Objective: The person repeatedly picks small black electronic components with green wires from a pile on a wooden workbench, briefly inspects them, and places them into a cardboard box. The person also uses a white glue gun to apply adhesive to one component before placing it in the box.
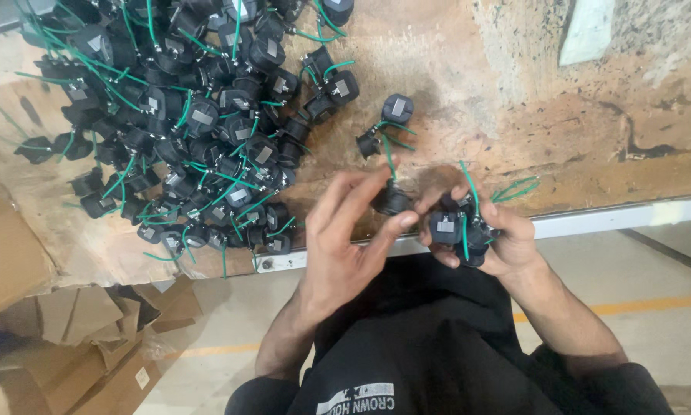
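At the far left, flattened cardboard boxes (92,338) lie on the floor below the edge of the worn wooden table (514,131). Above them, on the table, spreads a large heap of black sockets (192,123), each a small black plastic body with a grey metal patch and short green wires looped between pairs. Just right of the heap, apart from it, lies a loose socket pair (384,123), two black pieces joined by a green wire.

The left hand (345,238) comes up from the lower middle, forearm rising from the dark shirt, wrist bent so the fingers point up and right. Its thumb and forefinger pinch a black socket piece (393,201) at the table's front edge; the other fingers are loosely curled behind. A green wire runs up from this piece toward the loose pair.

Just beside it, the right hand (483,234) reaches in from the lower right, forearm slanting across the grey floor. Its fingers are curled around a small bundle of sockets (457,230), several black bodies with grey faces held against the palm, with green wires standing up and trailing off to the right over the table. The two hands nearly touch at the fingertips, both over the white metal table rim (606,219)
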The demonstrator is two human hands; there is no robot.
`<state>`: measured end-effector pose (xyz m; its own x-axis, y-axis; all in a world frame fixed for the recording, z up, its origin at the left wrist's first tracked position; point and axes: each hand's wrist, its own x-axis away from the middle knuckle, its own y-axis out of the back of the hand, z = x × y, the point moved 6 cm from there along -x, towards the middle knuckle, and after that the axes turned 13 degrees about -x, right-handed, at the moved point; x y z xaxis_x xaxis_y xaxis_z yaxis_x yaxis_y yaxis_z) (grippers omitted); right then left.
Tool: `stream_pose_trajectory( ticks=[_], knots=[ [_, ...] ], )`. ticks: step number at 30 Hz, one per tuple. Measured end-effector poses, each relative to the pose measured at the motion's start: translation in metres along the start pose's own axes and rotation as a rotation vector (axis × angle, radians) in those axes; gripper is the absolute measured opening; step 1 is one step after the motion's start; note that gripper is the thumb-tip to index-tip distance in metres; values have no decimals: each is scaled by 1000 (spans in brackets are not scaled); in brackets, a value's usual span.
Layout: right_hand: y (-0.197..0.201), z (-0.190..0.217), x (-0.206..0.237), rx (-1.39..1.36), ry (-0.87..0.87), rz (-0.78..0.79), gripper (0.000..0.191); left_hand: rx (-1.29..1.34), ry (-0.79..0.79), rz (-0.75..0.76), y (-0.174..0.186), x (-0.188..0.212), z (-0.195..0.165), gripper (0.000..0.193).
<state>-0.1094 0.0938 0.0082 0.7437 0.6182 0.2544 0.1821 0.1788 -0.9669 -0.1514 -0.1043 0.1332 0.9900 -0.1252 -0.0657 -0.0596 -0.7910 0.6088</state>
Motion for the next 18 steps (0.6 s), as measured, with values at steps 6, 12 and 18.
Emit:
stream_pose_trajectory(
  ticks=[6, 12, 18],
  knots=[
    [8, -1, 2, 18, -34, -62, 55, -26, -68, -12, -10, 2, -20, 58],
    [-5, 2, -4, -53, 1, 16, 53, -336, -115, -149, -7, -19, 6, 51],
    [-11, 8, -8, -247, 104, 28, 50, -335, -20, 29, -24, -20, 34, 57]
  ],
)
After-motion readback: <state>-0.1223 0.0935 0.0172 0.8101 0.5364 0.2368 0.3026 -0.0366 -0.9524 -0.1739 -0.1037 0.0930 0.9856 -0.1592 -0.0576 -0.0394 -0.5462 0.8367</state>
